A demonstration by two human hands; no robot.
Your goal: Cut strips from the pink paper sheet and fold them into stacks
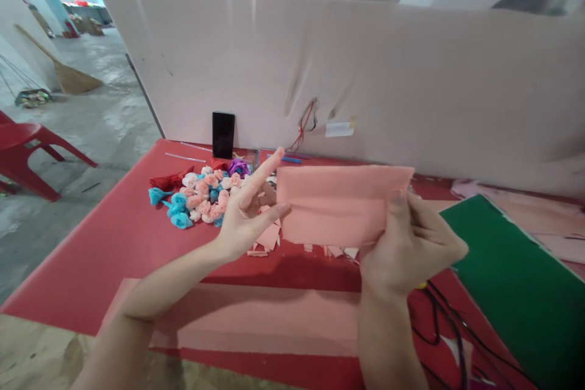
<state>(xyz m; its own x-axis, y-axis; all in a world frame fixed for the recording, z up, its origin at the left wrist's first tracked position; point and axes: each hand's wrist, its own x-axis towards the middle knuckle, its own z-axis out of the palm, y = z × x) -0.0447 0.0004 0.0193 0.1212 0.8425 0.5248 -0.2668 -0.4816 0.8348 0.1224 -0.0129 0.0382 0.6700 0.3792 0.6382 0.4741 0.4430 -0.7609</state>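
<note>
My right hand (406, 244) pinches the lower right part of a folded pink paper sheet (338, 204) and holds it up above the red table (105, 244). My left hand (249, 210) is at the sheet's left edge, thumb and fingers touching it, index finger stretched out upward. A larger pink sheet (256, 317) lies flat on the table under my forearms. Pink paper scraps (267, 241) lie below the held sheet.
A heap of small paper flowers (203, 195) in pink, white, blue, red and purple lies at the back left. A black phone (223, 134) leans on the grey partition board (365, 73). A green sheet (516, 280) lies right, black cords (439, 323) near it. A red chair (27, 146) stands left.
</note>
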